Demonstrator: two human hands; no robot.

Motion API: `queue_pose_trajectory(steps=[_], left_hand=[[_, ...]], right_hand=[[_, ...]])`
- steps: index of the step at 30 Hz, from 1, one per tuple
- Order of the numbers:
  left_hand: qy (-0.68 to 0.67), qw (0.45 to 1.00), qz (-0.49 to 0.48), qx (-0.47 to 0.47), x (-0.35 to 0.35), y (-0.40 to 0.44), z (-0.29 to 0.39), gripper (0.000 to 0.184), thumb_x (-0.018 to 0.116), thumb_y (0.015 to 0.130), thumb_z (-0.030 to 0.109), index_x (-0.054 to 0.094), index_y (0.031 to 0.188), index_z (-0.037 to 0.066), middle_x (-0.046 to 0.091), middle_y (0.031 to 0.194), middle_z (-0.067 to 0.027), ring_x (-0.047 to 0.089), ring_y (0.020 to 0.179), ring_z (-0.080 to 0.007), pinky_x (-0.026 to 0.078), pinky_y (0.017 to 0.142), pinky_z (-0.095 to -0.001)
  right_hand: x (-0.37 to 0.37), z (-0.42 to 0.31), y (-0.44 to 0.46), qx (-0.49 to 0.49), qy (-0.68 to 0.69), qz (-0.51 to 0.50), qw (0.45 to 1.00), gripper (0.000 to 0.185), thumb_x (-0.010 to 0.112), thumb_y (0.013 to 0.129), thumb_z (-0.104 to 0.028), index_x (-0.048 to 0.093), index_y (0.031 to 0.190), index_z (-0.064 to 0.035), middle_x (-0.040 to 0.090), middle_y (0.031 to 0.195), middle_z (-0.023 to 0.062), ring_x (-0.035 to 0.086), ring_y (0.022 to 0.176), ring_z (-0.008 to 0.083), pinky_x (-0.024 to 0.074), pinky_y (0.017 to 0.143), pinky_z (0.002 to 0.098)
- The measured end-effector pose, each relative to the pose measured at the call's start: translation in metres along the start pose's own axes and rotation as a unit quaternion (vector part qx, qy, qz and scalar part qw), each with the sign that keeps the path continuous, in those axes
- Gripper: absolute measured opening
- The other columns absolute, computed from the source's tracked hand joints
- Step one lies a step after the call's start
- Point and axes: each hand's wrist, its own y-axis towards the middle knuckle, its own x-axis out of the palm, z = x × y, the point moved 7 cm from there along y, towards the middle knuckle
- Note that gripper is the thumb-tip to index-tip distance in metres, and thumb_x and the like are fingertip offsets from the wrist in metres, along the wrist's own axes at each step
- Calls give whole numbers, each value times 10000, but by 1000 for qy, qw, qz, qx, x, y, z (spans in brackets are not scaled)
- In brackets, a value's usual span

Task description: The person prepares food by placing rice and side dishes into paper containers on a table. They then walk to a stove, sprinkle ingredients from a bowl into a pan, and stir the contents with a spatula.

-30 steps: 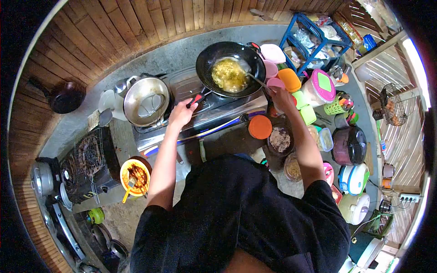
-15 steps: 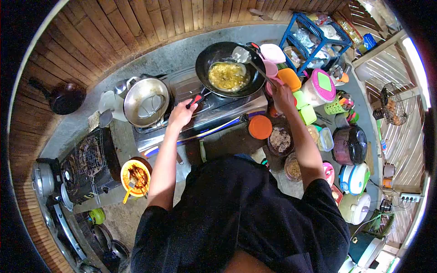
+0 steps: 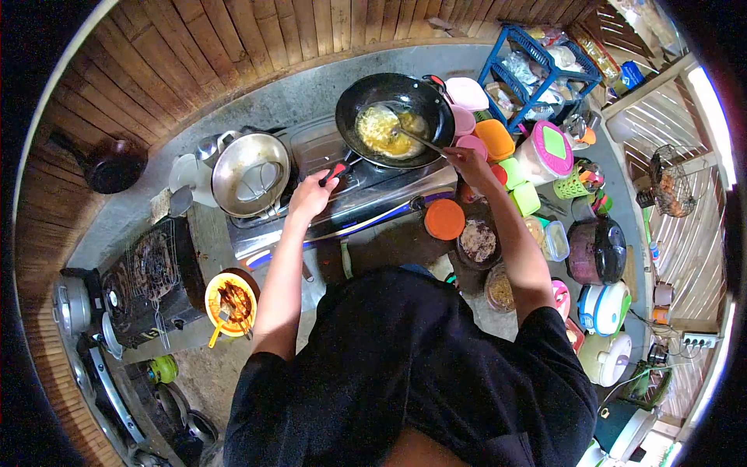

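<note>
A black wok [image 3: 356, 101] rests on the right part of the gas stove [image 3: 311, 223], with yellow food and bubbling liquid [image 3: 381, 134] in its bottom. My left hand [image 3: 311, 194] is closed round the wok's red and black handle [image 3: 334, 173]. Closed on the spatula's handle [image 3: 424, 142], my right hand [image 3: 471, 166] is at the wok's right edge. The spatula's blade is down in the food and partly hidden. On the stove's left part sits a steel pan [image 3: 226, 183].
An orange-lidded jar [image 3: 444, 219] and a bowl of crumbly food [image 3: 477, 240] stand near my right forearm. Coloured containers [image 3: 495, 139] and a blue rack [image 3: 521, 97] are to the right. At the left are an orange bowl of sauce [image 3: 231, 303] and a grill [image 3: 152, 272].
The spatula's blade has come down from the wok's upper right side into the food. My right hand has shifted slightly left and down with it. My left hand keeps its hold.
</note>
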Motion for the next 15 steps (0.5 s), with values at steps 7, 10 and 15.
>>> queue_pose_trajectory(steps=[7, 10, 15], left_hand=[[-2, 1000, -16, -5, 0, -1, 2, 463, 561, 867, 447, 570, 1229, 158, 621, 1088, -202, 580, 1056, -352, 451, 905, -395], [1, 1000, -5, -7, -2, -3, 4, 457, 563, 867, 442, 571, 1227, 160, 622, 1084, -203, 582, 1052, -356, 454, 900, -402], [-6, 1000, -18, -9, -4, -4, 6, 437, 554, 868, 438, 579, 1215, 173, 629, 1071, -194, 581, 1045, -360, 460, 893, -422]], right_hand=[[-44, -33, -18, -16, -221, 169, 960, 261, 569, 864, -161, 636, 1114, -125, 637, 771, 166, 617, 694, 320, 486, 641, 412], [-52, -41, -24, -17, -347, 151, 926, 280, 563, 846, -141, 627, 1118, -146, 645, 849, 205, 614, 774, 392, 486, 671, 474], [-35, -21, -25, -24, -263, 77, 961, 277, 550, 858, -122, 616, 1127, -104, 639, 792, 193, 617, 749, 363, 485, 674, 431]])
